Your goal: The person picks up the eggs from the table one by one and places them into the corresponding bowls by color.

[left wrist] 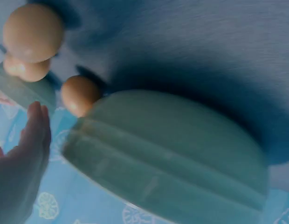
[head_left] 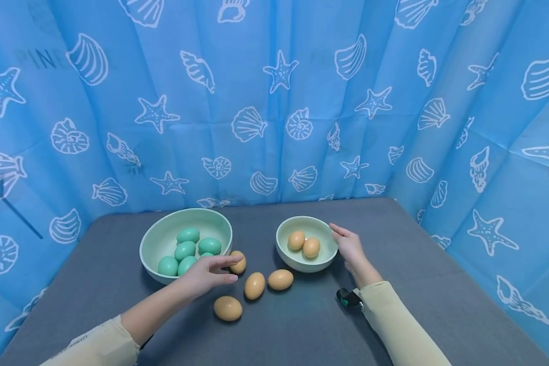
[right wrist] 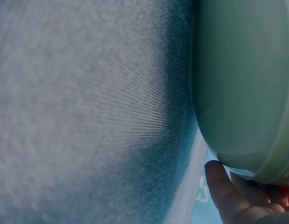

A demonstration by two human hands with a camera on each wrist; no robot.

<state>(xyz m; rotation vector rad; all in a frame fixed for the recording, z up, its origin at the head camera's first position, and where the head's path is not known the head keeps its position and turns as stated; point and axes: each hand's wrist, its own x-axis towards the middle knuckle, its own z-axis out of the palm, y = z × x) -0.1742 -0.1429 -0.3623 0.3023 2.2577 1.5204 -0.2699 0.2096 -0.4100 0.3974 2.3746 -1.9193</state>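
Observation:
My left hand hovers beside the large pale green bowl, its fingers extended and the thumb apart, with nothing between them. Its fingertips overlap a brown egg close to that bowl's right side in the head view. Several green eggs lie inside the large bowl, a few partly hidden by the hand. My right hand rests its fairly straight fingers against the outer right side of a smaller pale green bowl. Two brown eggs sit in this smaller bowl. The left wrist view shows the large bowl's outside.
Three more brown eggs lie on the grey cloth between the bowls: one egg near the small bowl, one egg beside it, and another egg nearer the front. A blue shell-patterned curtain hangs behind the table.

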